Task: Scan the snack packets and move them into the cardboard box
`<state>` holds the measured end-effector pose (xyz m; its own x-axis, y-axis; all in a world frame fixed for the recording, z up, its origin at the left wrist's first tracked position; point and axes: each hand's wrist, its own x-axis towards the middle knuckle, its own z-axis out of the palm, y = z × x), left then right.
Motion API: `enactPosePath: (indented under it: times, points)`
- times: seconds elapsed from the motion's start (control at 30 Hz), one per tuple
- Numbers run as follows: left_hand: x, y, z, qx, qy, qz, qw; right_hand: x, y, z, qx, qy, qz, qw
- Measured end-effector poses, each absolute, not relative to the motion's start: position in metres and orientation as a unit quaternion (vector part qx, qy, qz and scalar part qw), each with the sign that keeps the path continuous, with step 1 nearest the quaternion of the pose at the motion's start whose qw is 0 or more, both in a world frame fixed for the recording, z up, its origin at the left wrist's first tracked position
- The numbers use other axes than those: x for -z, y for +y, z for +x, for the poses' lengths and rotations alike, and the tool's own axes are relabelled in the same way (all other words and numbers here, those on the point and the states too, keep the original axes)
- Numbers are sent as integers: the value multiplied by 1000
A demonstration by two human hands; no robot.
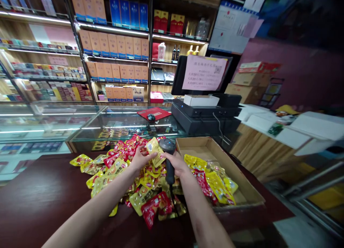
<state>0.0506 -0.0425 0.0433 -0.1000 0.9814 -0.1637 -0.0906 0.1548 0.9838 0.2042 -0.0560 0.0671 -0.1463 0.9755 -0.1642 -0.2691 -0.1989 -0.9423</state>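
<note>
My left hand (140, 158) grips the edge of a yellow snack packet (154, 149), fingers closed on it above the pile. A black handheld barcode scanner (170, 171) is upright beside the packet, its cable running down; my right hand (176, 162) is wrapped round its handle, with the thumb by the packet's right edge. Under both hands spreads a heap of red and yellow snack packets (142, 196) on the dark table. To the right, an open cardboard box (242, 180) holds several more packets (216, 183) at its near left side.
Behind the table is a glass display counter (126, 122) with a red mat (154, 113) and a mouse (151, 117). A monitor (178, 76) and a black cash drawer (204, 124) stand behind the box. Shelves of boxed goods line the wall.
</note>
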Motion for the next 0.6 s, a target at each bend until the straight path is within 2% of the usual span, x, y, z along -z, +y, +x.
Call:
enactPosePath:
  times: [0.07, 0.13, 0.2, 0.27, 0.37, 0.47, 0.6]
  points:
    - [-44, -46, 48, -512, 536, 481, 467, -70, -62, 210, -633, -416, -438, 484]
    - [-49, -49, 43, -503, 527, 587, 353, -71, -66, 216, -612, -453, -443, 473]
    - [-58, -51, 37, -475, 489, 691, 240, -70, -69, 221, -591, -498, -452, 446]
    - [-70, -52, 31, -422, 428, 780, 174, -71, -71, 224, -574, -536, -456, 419]
    - [-86, -52, 25, -329, 387, 849, 146, -73, -75, 225, -568, -556, -450, 406]
    - [-91, -49, 22, -283, 450, 832, 158, -75, -76, 223, -593, -518, -459, 412]
    - [-82, -44, 17, -264, 523, 785, 202, -73, -75, 224, -601, -448, -460, 477]
